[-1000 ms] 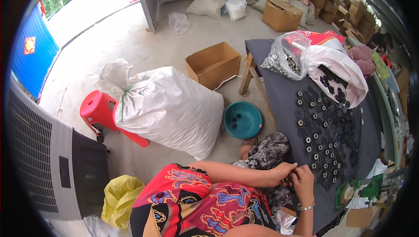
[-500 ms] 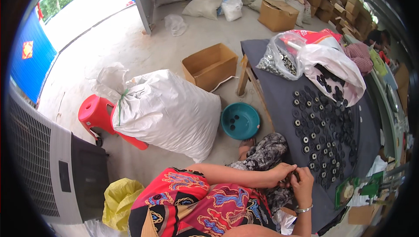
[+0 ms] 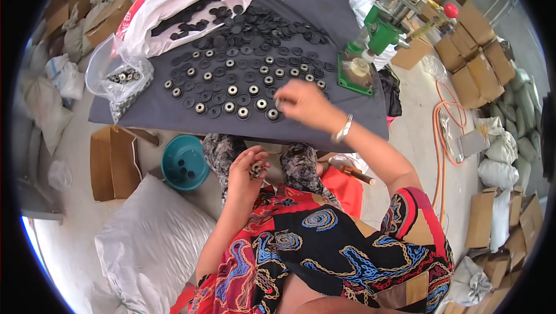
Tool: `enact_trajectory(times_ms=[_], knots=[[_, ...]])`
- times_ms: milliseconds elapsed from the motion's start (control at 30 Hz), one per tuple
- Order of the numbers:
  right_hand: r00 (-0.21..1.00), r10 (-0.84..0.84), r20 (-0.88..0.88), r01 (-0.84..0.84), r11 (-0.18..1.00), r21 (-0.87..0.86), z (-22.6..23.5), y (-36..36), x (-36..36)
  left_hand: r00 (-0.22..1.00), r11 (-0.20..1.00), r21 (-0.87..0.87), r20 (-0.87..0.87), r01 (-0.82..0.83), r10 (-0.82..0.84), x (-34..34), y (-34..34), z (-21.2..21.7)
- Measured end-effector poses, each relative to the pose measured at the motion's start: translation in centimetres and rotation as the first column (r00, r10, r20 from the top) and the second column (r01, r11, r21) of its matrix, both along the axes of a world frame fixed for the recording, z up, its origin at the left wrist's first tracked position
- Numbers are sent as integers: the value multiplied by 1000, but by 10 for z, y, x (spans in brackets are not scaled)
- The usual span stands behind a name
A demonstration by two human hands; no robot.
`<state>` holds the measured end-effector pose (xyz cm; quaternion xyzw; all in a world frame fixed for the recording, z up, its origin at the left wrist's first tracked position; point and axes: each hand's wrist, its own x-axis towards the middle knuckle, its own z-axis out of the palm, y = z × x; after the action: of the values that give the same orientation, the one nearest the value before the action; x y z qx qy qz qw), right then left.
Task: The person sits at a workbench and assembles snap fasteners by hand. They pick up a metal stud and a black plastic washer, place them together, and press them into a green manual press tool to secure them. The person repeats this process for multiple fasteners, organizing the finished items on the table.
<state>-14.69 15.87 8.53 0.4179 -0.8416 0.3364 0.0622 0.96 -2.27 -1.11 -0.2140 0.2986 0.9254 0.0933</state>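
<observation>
Cluttered workshop, dark grey table (image 3: 347, 111) | my right hand (image 3: 304, 104) reaches out, fingers pinched on a small part | ringed black discs (image 3: 243, 91) lie in rows just left of those fingers | left hand (image 3: 246, 172) in lap, cupped around metal pieces (image 3: 256, 169).

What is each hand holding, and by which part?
The left hand cups small metal rings in its palm. The right hand pinches something small over the table; which part cannot be told.
</observation>
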Motion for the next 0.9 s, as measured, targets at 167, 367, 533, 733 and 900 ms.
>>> enact_trajectory(times_ms=[167, 367, 533, 733, 900], knots=[[924, -383, -21, 383, 923, 25, 7, 55, -103, 979, 984, 111, 165, -140, 121, 8, 1, -13], [923, -382, 42, 361, 900, 245, -13, 56, -144, 992, 991, 91, 93, -97, 89, 13, -6, -15], [922, -385, -49, 374, 846, 380, -21, 53, -157, 992, 993, 75, 91, -90, 83, 3, -13, -13], [951, -196, -238, 283, 861, 422, -23, 40, -172, 992, 996, 35, 92, -87, 83, 6, -15, 4], [934, -186, -305, 312, 842, 441, -45, 53, -172, 991, 987, -142, -117, -74, 57, 10, -2, -9]])
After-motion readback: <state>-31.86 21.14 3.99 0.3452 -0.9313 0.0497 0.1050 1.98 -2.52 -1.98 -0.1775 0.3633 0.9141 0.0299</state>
